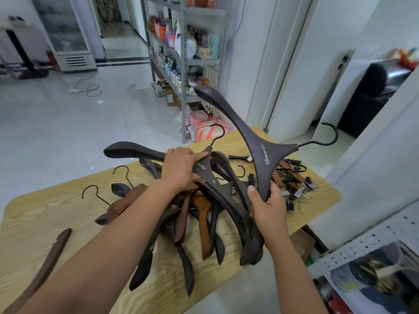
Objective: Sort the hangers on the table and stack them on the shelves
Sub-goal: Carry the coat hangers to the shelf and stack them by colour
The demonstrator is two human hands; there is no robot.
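- A right hand (267,211) grips one arm of a dark hanger (263,152), lifted above the table (56,214), hook pointing right.
- The left hand (181,168) clasps the neck of a second hanger (205,172) on top of the pile (204,214).
- The pile of dark and brown hangers sprawls across the table's middle, several arms reaching near its front edge.
- Clip hangers (292,177) lie by the right edge; one brown hanger (52,252) lies apart near the left front corner.
- Beyond the table, a metal rack (187,87) holds bottles (167,32) and boxes, with bags (204,128) at its foot.
- Open floor (68,121) stretches left of the rack; a white pegboard shelf (374,241) stands close at right.
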